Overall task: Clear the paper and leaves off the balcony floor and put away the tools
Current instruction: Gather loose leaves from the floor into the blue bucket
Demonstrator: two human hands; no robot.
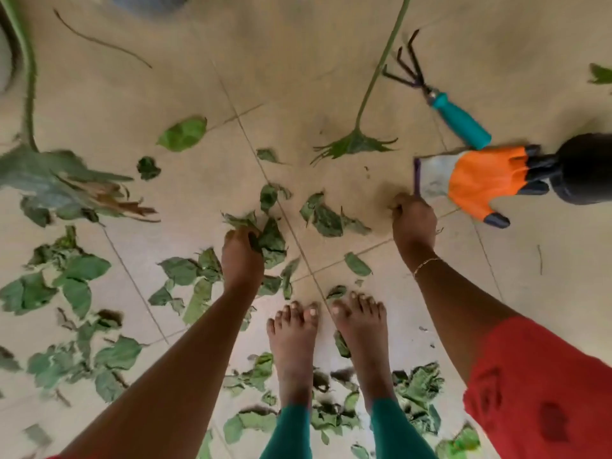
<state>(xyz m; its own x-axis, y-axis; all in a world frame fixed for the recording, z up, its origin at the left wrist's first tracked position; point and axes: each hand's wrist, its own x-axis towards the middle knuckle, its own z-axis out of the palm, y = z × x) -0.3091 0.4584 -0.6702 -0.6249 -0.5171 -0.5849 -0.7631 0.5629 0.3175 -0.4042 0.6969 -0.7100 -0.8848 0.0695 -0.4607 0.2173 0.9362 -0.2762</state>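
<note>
**Downward view of the tiled balcony floor (pixel 331 77), with the person's bare feet (pixel 294 342) at 6 o'clock.**

- **Left hand (pixel 241 256):** just below centre. The fingers are clenched round a clump of leaves (pixel 273 240). Whether the clump rests on the floor or is lifted cannot be told.
- **Right hand (pixel 414 223):** at 3 o'clock from the left hand. The fingers are curled and pinch the near corner of the purple-edged cuff of a glove (pixel 480 183).
- **Glove:** orange and grey, lying flat. Its dark tips point to 3 o'clock and meet a black rounded vessel (pixel 586 170) at the right edge.
- **Hand rake (pixel 463 122):** at 2 o'clock. The handle is teal and its end lies just beside the glove. The dark prongs point toward 11 o'clock.
- **Long-stalked leaf (pixel 356 145):** at 12 o'clock. Its stalk passes close to the rake's prongs and runs off the top edge.
- **Large leaf (pixel 49 180):** at 9 o'clock. Its thick stalk rises to the top-left corner.
- **Loose leaves:** thickest from 6 to 9 o'clock, lying around the feet and between them.
- **Open room:** the widest stretch of open tile lies from 10 to 12 o'clock and is crossed by a thin twig (pixel 99 41). A narrower strip lies at 4 o'clock, between the right forearm and the right edge.
- **Tile joints:** run diagonally.
</note>
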